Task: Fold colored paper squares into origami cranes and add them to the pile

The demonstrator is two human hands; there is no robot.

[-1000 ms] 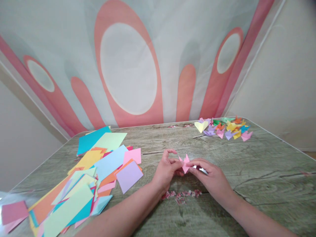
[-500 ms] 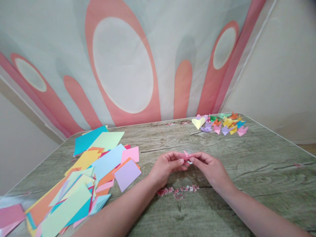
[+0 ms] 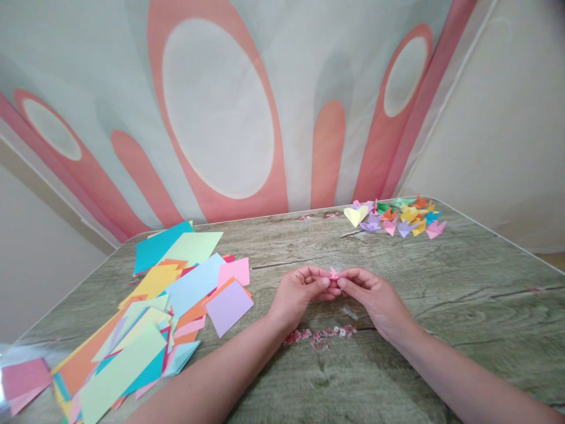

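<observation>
Just above the middle of the table, a small pink folded paper piece (image 3: pixel 333 273) is pinched between both hands, a pointed tip sticking up. My left hand (image 3: pixel 306 288) grips its left side between thumb and fingers. From the right, my right hand (image 3: pixel 364 288) pinches the other side the same way. Most of the folded piece is covered by fingertips, so its full shape cannot be made out.
Loose coloured paper sheets (image 3: pixel 194 287) lie heaped on the left, with a purple square (image 3: pixel 229 307) nearest my left forearm. Several small folded paper figures (image 3: pixel 408 215) and a pale yellow paper heart (image 3: pixel 355 215) sit at the back right of the wood-grain table (image 3: pixel 463 318).
Both hands keep hold of the pink folded paper, drawing slightly closer together around it. The camera view has shifted a little.
</observation>
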